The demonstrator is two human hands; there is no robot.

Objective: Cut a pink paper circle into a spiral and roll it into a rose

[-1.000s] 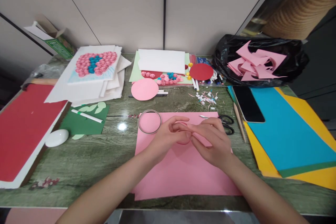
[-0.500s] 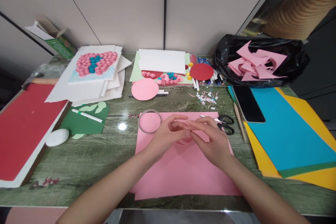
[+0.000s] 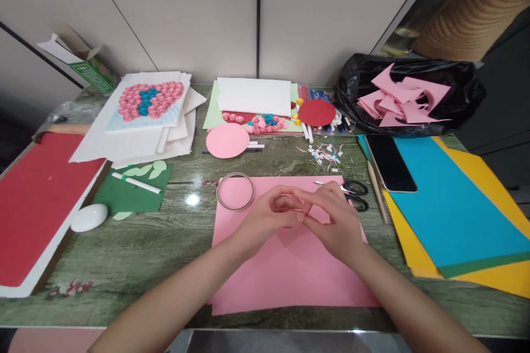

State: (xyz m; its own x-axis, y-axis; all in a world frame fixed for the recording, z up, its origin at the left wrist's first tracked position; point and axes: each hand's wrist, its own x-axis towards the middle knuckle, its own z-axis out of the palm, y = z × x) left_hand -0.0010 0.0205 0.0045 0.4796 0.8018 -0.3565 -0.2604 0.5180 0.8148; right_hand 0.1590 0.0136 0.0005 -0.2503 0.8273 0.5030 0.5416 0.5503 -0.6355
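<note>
My left hand (image 3: 271, 212) and my right hand (image 3: 333, 220) meet fingertip to fingertip above a large pink paper sheet (image 3: 285, 270) on the table. Both pinch a small curled pink paper piece (image 3: 295, 208) between thumbs and fingers; most of it is hidden by the fingers. A metal ring (image 3: 235, 191) lies on the sheet's top left corner, just left of my left hand. Black-handled scissors (image 3: 351, 194) lie at the sheet's top right, right behind my right hand.
A pink paper circle (image 3: 227, 140) and pens lie behind the sheet. Stacked blue and yellow sheets (image 3: 455, 204) with a phone (image 3: 390, 162) are at the right, a black bag of pink scraps (image 3: 408, 96) behind. A rose-covered board (image 3: 149, 100), green paper (image 3: 134, 185) and red sheet (image 3: 37, 198) are left.
Both hands stayed over the pink sheet. The fingers have curled in tighter around the small pink piece, the left fingers bending down from a more stretched pose.
</note>
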